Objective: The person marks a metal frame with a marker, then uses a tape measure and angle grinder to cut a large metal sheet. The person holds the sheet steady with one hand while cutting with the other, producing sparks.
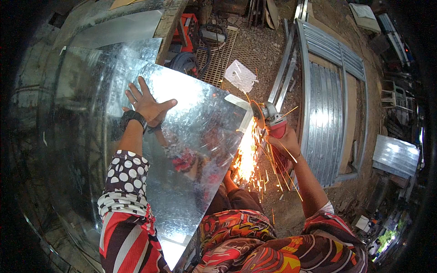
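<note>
A large shiny sheet of metal point(191, 123) lies flat before me and mirrors my arm. Spread flat on it is my left hand point(148, 104), with a dark watch point(132, 118) at the wrist. Off the sheet's right corner, my right hand point(286, 141) grips an angle grinder point(276, 123) with a red body. The grinder's disc point(257, 113) meets a narrow metal strip point(246, 123) at that corner. Bright sparks point(249, 159) stream down from the contact toward my legs and hide part of the sheet's edge.
To the right, a ribbed metal panel in a frame point(323, 104) lies on the ground beside long metal bars point(283, 68). Beyond the sheet are a red machine point(187, 32), coiled cables point(184, 62), a perforated plate point(218, 57) and a white paper point(241, 76). A white chair point(395, 98) stands far right.
</note>
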`<state>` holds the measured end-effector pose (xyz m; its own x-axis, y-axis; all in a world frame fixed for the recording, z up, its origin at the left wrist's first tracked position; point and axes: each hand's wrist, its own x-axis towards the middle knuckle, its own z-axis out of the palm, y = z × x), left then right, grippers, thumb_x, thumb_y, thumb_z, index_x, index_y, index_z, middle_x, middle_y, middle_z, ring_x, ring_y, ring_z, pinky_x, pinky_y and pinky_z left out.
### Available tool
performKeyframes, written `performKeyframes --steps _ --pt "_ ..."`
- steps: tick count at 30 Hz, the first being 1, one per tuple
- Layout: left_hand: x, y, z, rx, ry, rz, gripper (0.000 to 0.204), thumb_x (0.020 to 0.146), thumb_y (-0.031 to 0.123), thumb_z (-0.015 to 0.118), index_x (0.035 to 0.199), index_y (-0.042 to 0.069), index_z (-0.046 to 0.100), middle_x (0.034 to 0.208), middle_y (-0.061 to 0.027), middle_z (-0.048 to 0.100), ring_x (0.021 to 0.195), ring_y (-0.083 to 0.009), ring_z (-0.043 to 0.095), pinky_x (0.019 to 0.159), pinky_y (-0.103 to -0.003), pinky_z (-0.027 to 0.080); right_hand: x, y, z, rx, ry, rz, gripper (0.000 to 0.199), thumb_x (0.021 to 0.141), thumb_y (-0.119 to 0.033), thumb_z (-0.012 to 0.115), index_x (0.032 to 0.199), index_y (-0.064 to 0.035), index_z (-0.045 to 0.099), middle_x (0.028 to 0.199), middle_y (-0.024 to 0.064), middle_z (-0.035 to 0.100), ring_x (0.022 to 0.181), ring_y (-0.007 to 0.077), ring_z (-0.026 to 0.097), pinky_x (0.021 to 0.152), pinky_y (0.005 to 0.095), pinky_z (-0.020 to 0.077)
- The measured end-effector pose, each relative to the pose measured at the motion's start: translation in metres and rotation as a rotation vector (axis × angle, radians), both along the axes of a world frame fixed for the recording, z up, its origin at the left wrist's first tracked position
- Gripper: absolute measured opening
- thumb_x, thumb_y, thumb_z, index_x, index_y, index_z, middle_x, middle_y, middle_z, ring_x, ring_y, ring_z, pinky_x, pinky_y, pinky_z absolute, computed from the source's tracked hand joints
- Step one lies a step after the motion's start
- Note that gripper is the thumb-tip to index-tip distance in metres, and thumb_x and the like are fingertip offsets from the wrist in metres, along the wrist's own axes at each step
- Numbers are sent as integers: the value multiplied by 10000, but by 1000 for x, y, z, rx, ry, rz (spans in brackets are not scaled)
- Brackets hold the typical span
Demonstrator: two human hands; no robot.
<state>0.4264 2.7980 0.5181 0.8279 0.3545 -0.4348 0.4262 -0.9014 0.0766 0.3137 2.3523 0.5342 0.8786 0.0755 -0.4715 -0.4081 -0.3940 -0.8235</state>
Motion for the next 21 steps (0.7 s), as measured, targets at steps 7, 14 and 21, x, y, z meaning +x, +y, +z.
performKeyframes --steps 7,14,21 --pt "-1 0 -4 -15 -6 5 1621 514 891 752 1604 125 -171 1641 -302 -174 1507 -473 -215 1120 -761 -64 3 -2 -5 -62 -147 15 495 720 -153 825 1149 -8 627 1023 32 680 914 122 602 861 304 502" --pt "-2 -4 0 -2 18 4 1599 531 890 744 1607 131 -163 1646 -298 -157 1516 -465 -192 1125 -767 -28 -1 -9 -6 -73 -68 -5 508 703 -184 821 1138 -5 628 979 31 677 866 116 591 817 312 506" --pt "-5 -4 -3 -10 -8 -5 1569 558 869 752 1610 137 -153 1647 -304 -141 1521 -462 -182 1129 -765 -10 -14 -23 0 -138 -73 -17 453 696 -175 812 1082 -10 639 922 22 669 837 124 596 799 311 510"
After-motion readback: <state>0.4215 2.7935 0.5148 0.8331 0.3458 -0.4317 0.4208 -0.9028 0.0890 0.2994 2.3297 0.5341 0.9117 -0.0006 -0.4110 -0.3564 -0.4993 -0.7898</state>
